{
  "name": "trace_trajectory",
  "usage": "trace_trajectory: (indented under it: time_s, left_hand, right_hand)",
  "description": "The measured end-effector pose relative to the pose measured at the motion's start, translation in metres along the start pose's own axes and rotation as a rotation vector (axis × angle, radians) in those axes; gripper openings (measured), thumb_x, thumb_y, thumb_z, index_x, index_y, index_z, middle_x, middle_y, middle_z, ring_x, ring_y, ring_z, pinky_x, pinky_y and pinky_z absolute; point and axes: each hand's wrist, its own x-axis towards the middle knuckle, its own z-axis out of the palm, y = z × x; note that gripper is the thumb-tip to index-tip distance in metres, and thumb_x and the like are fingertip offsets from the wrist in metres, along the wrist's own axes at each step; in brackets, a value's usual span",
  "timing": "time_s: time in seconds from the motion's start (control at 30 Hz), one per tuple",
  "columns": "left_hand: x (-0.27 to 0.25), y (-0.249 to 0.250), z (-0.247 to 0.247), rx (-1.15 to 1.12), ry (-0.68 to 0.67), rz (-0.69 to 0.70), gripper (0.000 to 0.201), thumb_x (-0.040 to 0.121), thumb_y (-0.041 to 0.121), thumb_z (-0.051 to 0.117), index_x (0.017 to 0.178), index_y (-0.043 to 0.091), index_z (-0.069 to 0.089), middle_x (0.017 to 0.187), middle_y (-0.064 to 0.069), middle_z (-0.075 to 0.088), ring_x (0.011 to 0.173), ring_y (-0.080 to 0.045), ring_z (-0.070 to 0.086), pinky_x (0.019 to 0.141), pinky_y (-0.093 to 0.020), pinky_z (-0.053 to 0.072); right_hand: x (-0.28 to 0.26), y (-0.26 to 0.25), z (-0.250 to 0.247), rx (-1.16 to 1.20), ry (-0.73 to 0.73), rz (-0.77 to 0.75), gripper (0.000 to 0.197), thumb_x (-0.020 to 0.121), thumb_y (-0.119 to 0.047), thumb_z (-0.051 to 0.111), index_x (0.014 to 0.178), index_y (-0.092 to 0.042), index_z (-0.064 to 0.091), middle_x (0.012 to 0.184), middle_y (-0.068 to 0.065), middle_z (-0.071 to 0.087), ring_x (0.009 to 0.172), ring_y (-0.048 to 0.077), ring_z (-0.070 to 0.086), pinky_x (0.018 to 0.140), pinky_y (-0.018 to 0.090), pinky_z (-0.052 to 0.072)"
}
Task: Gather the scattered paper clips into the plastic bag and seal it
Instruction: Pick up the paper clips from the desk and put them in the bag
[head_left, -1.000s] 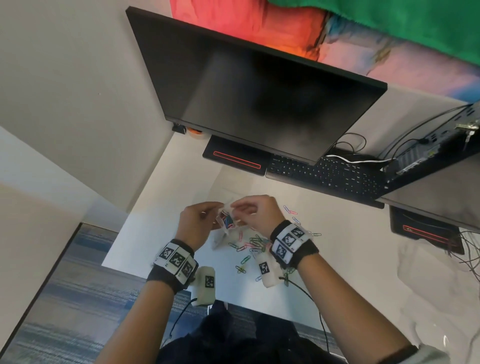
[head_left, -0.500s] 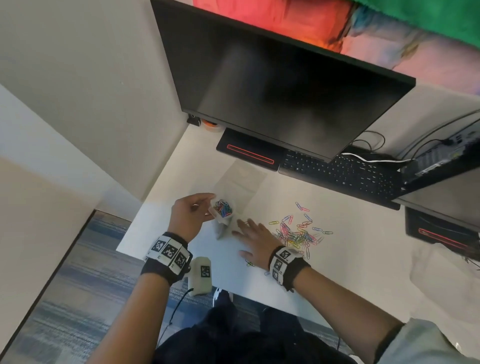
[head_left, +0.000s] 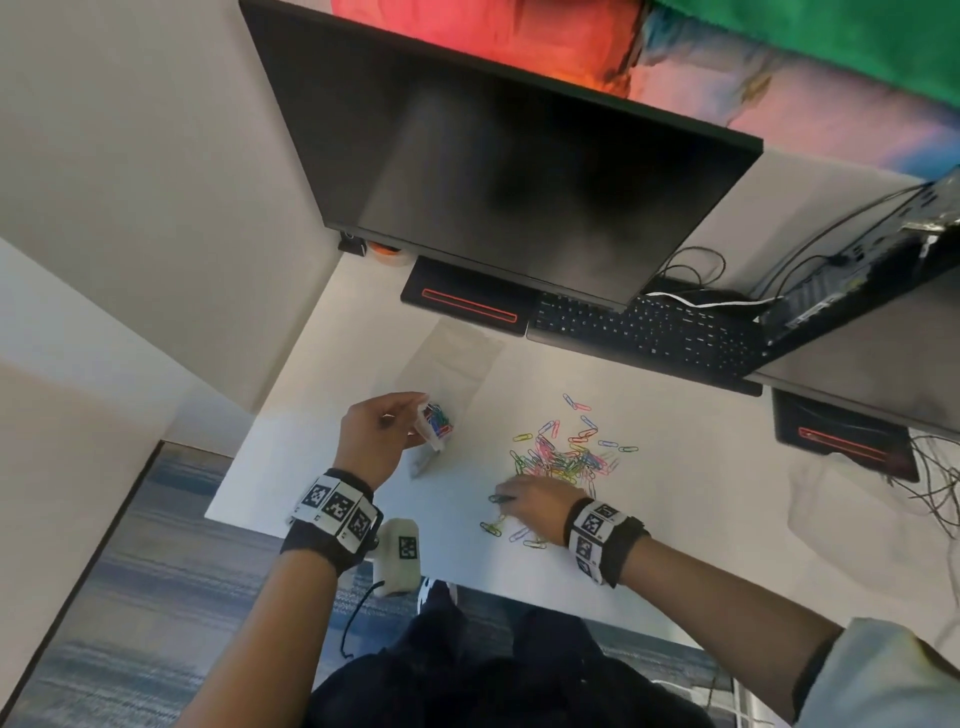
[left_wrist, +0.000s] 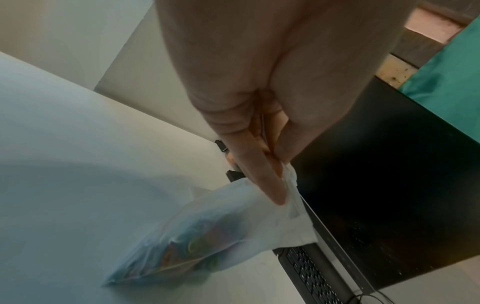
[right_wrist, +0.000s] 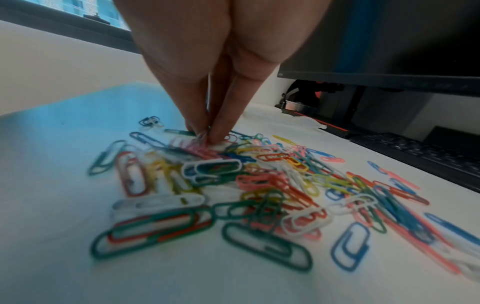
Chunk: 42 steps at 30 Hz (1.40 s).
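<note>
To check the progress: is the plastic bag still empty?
No, the plastic bag, which the left hand pinches by its top edge, already holds coloured paper clips.

Clear plastic bag (head_left: 434, 428), partly filled, is held at 9 o'clock of multicoloured paper clips (head_left: 563, 457), scattered on desk.

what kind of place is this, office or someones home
Most likely an office desk or cubicle. A dark monitor stands over a black keyboard on a white desk, plain partition walls close in the left side, and loose paper clips are spread on the desk.
</note>
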Motion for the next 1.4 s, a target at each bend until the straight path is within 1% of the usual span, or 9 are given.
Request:
trace_trajectory:
  time_s: [0.13,0.3,0.5,0.7,0.93,1.07,1.17,1.3,1.4]
  left_hand:
    - [-0.003,-0.001,0.010,0.042,-0.022,0.012,0.019,0.095,0.008,0.059,0.101,0.013,0.076,0.088,-0.014,0.075,0.083,-0.025,0.074,0.080,-0.041,0.062]
    - [-0.016,0.002,0.027,0.064,-0.082,-0.002,0.020,0.095,0.006,0.057,0.102,0.009,0.075,0.083,-0.015,0.075,0.074,-0.023,0.074,0.077,-0.036,0.062]
    - [-0.022,0.001,0.045,0.099,-0.128,0.020,0.021,0.095,0.008,0.058,0.094,0.019,0.075,0.078,-0.006,0.076,0.074,-0.024,0.075,0.074,-0.038,0.063]
    - [-0.025,0.009,0.051,0.101,-0.153,0.021,0.020,0.095,0.006,0.057,0.099,0.012,0.075,0.084,-0.014,0.076,0.071,-0.018,0.075,0.068,-0.028,0.062]
    - [-0.023,0.011,0.051,0.115,-0.138,0.036,0.019,0.096,0.007,0.057,0.100,0.013,0.075,0.078,-0.009,0.075,0.070,-0.017,0.074,0.070,-0.027,0.062]
    - [-0.015,0.007,0.047,0.146,-0.125,0.053,0.020,0.096,0.009,0.057,0.102,0.014,0.075,0.083,-0.007,0.074,0.071,-0.015,0.074,0.075,-0.035,0.063]
    - [-0.010,0.006,0.048,0.132,-0.128,0.052,0.020,0.096,0.009,0.057,0.101,0.016,0.075,0.089,-0.011,0.075,0.077,-0.023,0.075,0.078,-0.042,0.062]
    - [-0.008,0.005,0.045,0.114,-0.110,0.046,0.020,0.095,0.007,0.058,0.101,0.015,0.075,0.091,-0.009,0.075,0.080,-0.023,0.075,0.079,-0.044,0.062]
    - [-0.006,0.006,0.040,0.075,-0.091,0.040,0.020,0.094,0.004,0.058,0.104,0.011,0.075,0.093,-0.007,0.074,0.080,-0.021,0.074,0.078,-0.042,0.062]
  right_hand:
    - [-0.005,0.013,-0.002,0.203,0.122,0.258,0.020,0.086,-0.001,0.059,0.095,-0.013,0.073,0.098,-0.002,0.067,0.093,0.011,0.060,0.089,0.028,0.053]
    - [-0.019,0.023,-0.043,0.990,0.483,0.758,0.013,0.073,-0.009,0.080,0.083,-0.016,0.079,0.084,-0.004,0.075,0.077,0.004,0.070,0.075,0.017,0.057]
    - [-0.008,-0.008,-0.099,1.881,0.731,0.615,0.022,0.078,0.008,0.070,0.100,0.007,0.069,0.092,0.019,0.073,0.082,0.025,0.071,0.073,0.023,0.057]
    - [0.013,-0.029,-0.091,1.112,0.669,0.648,0.017,0.081,-0.005,0.070,0.086,-0.018,0.079,0.076,-0.001,0.075,0.071,0.010,0.071,0.068,0.014,0.053]
    - [-0.008,-0.028,-0.099,1.092,0.721,0.574,0.030,0.087,0.000,0.056,0.078,-0.021,0.075,0.082,-0.008,0.073,0.071,0.010,0.070,0.060,0.017,0.051]
    - [-0.027,-0.028,-0.076,0.548,0.376,0.318,0.026,0.091,-0.015,0.052,0.096,-0.030,0.072,0.110,-0.011,0.069,0.097,0.007,0.064,0.091,0.027,0.051]
    - [-0.030,-0.039,-0.033,0.171,0.028,0.023,0.037,0.100,-0.027,0.040,0.137,-0.025,0.046,0.154,-0.002,0.032,0.143,0.016,0.025,0.114,0.036,0.024]
    - [-0.041,-0.042,0.022,-0.045,-0.129,-0.019,0.062,0.100,-0.040,0.034,0.152,-0.021,0.006,0.159,0.000,-0.010,0.146,0.022,-0.011,0.116,0.043,-0.005]
    - [-0.059,-0.019,0.040,-0.130,-0.087,0.085,0.064,0.099,-0.046,0.026,0.151,-0.021,-0.004,0.158,0.003,-0.014,0.144,0.028,-0.016,0.117,0.049,-0.005]
